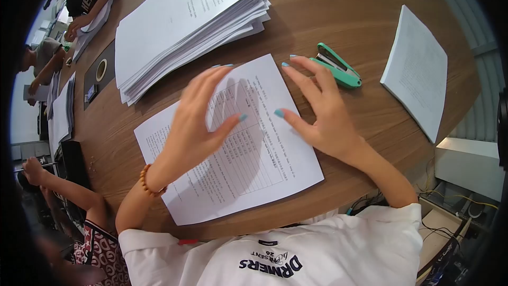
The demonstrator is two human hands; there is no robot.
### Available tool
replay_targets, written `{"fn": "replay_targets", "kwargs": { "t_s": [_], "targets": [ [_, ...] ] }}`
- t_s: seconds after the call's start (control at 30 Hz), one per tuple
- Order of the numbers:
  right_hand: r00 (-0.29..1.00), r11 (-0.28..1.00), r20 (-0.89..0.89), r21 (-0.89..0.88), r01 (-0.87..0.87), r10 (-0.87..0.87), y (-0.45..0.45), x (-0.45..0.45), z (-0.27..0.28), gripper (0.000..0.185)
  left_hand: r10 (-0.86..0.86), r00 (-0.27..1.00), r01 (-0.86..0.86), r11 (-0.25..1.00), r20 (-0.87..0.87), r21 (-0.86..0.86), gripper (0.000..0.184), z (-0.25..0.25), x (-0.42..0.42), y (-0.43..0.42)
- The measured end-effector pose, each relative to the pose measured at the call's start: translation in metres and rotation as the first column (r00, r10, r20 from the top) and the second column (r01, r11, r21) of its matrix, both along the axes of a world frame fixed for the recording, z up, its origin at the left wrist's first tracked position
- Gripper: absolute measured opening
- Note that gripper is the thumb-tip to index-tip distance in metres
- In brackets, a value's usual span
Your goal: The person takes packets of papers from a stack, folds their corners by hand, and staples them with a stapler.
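Printed sheets (264, 180) lie on the wooden table in front of me, with text and a table on the top page. My left hand (198, 122) is over their left part, fingers apart and holding nothing; a beaded bracelet is on the wrist. Over the right edge of the sheets is my right hand (325, 111), its fingers spread and empty. A green stapler (338, 66) lies just beyond the right fingertips. Whether my hands touch the paper is hard to tell.
A tall stack of papers (180, 16) stands at the back left, and a neater pile (418, 69) lies at the right. More papers (63, 108) are on the far left. Several other people are along the left side. Cables (450, 196) hang below the table at the right.
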State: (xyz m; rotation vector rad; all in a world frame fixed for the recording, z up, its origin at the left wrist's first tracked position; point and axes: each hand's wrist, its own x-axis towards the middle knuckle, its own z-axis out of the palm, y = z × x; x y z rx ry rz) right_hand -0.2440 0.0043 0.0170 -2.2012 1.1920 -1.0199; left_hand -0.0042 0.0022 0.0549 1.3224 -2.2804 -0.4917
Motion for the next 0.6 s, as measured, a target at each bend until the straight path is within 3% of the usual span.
{"fn": "replay_targets", "kwargs": {
  "t_s": [0.07,0.27,0.6],
  "targets": [
    [0.996,0.999,-0.087,-0.031,0.017,-0.020,-0.002,0.002,-0.008,0.063,-0.027,0.999,0.029,0.999,-0.048,0.045,0.062,-0.014,-0.010,-0.005],
    [0.976,0.990,-0.216,-0.140,-0.027,-0.004,-0.019,0.012,-0.014,0.061,0.044,0.990,-0.006,0.963,-0.137,0.269,0.071,-0.018,-0.016,-0.009],
    [0.976,0.998,-0.209,-0.027,-0.059,0.052,-0.023,0.014,-0.017,0.059,-0.025,0.995,0.056,0.938,-0.094,0.341,0.076,-0.016,-0.011,-0.026]
  ]
}}
